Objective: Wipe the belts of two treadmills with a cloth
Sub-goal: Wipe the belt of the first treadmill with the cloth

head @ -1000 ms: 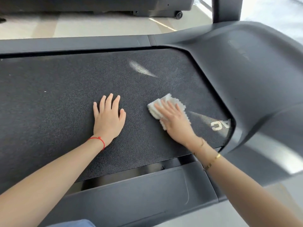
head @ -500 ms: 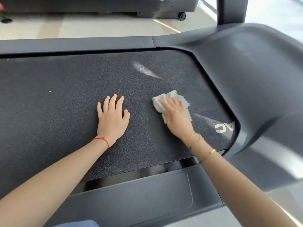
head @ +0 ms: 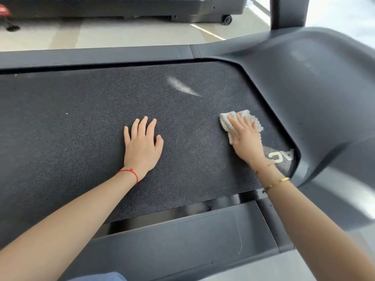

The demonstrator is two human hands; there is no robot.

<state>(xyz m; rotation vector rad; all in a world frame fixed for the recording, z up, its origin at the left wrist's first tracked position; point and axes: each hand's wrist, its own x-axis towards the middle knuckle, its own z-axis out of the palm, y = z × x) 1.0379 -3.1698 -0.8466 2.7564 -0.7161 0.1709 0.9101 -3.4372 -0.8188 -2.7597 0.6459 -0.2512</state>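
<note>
A dark textured treadmill belt (head: 81,122) fills the middle of the head view. My left hand (head: 142,146) lies flat on it, palm down, fingers slightly apart, holding nothing. To its right, my right hand (head: 244,138) presses flat on a folded white cloth (head: 226,121) near the belt's right end, close to the grey motor cover (head: 316,88). The cloth sticks out past my fingertips. A pale smear (head: 181,86) shows on the belt beyond my hands. White logo letters (head: 279,156) sit beside my right wrist.
Grey side rails run along the belt's far side (head: 95,56) and near side (head: 172,244). A dark upright post (head: 289,12) rises at the back right. A second treadmill (head: 125,7) stands across a strip of pale floor (head: 121,35).
My right hand has slid the cloth to the right, toward the motor cover. My left hand has stayed flat in the same spot on the belt.
</note>
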